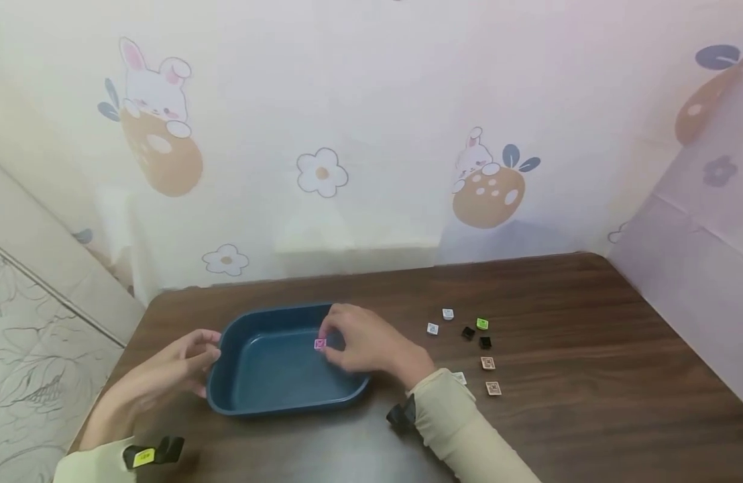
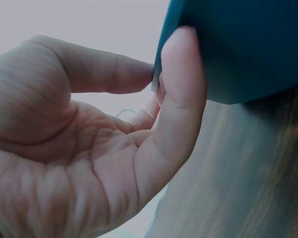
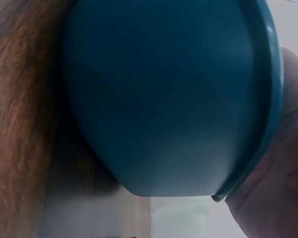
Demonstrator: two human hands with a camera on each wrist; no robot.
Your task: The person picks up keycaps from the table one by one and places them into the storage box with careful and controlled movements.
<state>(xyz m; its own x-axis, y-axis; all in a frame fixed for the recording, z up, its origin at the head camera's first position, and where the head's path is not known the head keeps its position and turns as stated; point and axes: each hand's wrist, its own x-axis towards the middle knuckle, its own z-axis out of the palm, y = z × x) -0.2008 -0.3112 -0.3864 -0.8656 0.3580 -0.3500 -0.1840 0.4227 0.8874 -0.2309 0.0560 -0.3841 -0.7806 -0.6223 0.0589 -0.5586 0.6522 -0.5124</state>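
Note:
A deep blue rectangular tray (image 1: 287, 406) stands on the table, with its bottom in sight in the head view. My left hand (image 1: 160, 376) pinches the left rim; the left wrist view shows the thumb and fingers (image 2: 181, 74) on either side of the tray wall (image 2: 238, 49). Over the tray's right part, my right hand (image 1: 368, 339) pinches a small pink square tile (image 1: 320, 344) between thumb and fingertips. In the right wrist view the tray's outer wall (image 3: 164, 99) hides the tile and fingertips; only part of the hand (image 3: 273, 193) shows beyond the rim.
Right of the tray lie loose small tiles: white ones (image 1: 432, 329), black ones (image 1: 485, 343), a green one (image 1: 482, 324) and beige ones (image 1: 493, 388). My right sleeve partly covers another white tile (image 1: 459, 378). A patterned cloth wall (image 1: 383, 201) rises behind the wooden table (image 1: 564, 349).

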